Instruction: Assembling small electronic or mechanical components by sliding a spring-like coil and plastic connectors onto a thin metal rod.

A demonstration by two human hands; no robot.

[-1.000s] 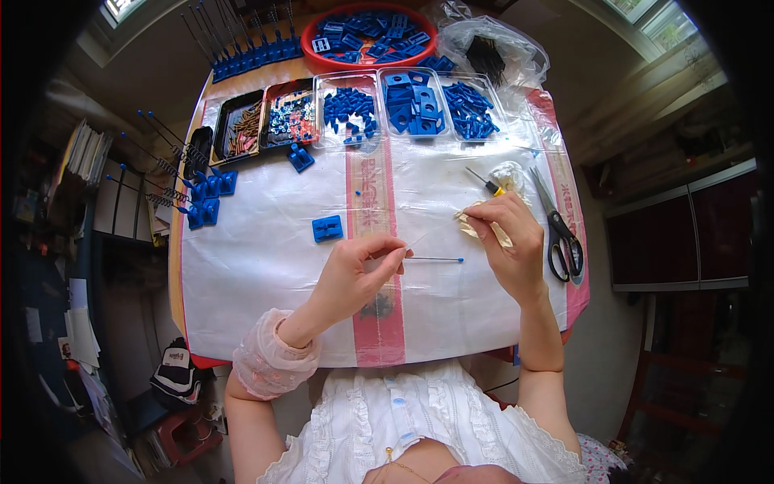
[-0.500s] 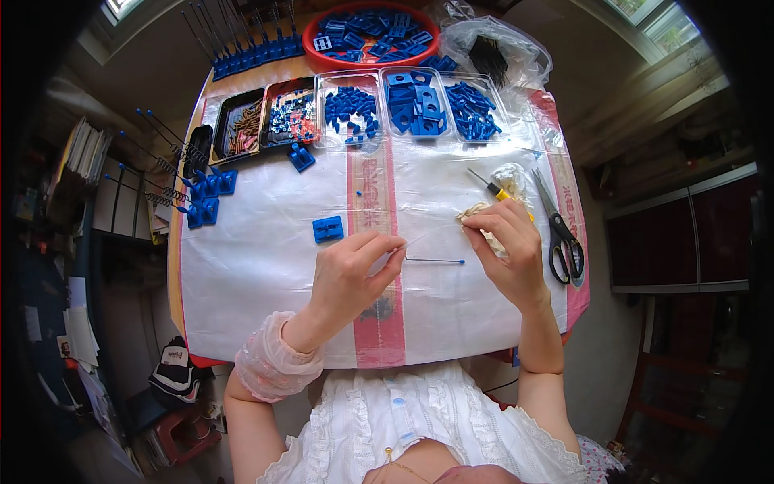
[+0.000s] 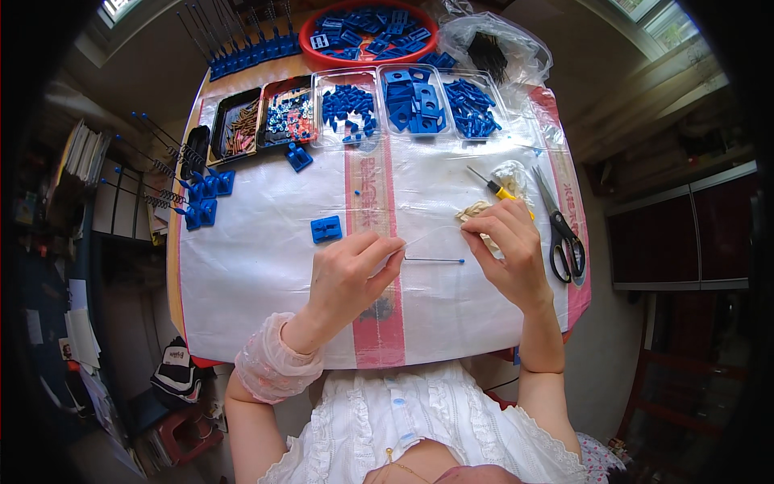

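Note:
My left hand (image 3: 348, 270) is closed in a pinch around one end of a thin metal rod (image 3: 433, 260). The rod lies nearly level, pointing right, and a small blue tip caps its far end. My right hand (image 3: 509, 246) is also pinched, with a fine, pale thread (image 3: 435, 236) faintly visible between the two hands. Beside the right fingers sits a cream-coloured bundle of thread (image 3: 473, 211). Beyond my left hand, a blue plastic block (image 3: 326, 230) rests on the sheet.
Trays of blue parts (image 3: 348, 139), screws and nuts line the far side, before a red basin (image 3: 305, 50). Scissors (image 3: 567, 234) and a yellow-handled screwdriver (image 3: 501, 192) lie right. Blue bases with springs and rods (image 3: 205, 185) stand left; another blue piece (image 3: 298, 157) is nearer the trays.

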